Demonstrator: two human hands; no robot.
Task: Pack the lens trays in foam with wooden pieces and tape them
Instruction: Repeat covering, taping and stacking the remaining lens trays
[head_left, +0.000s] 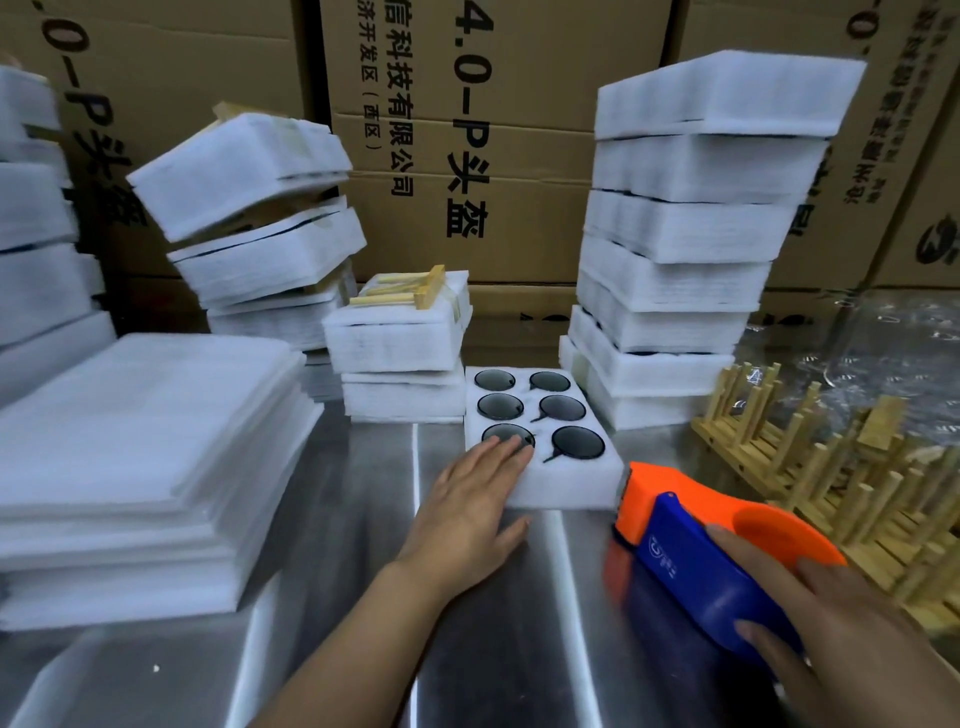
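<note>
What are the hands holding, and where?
The right hand grips the tape dispenser by its blue handle. The left hand lies flat on the lens tray.

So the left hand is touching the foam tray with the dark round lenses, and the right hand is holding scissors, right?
Not quite. In the head view the right hand holds an orange and blue tape dispenser, not scissors. The left hand does touch the foam tray.

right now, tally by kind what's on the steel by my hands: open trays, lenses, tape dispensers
open foam tray: 1
dark lenses in it: 6 (one partly under the left fingers)
tape dispenser: 1
total: 8
</note>
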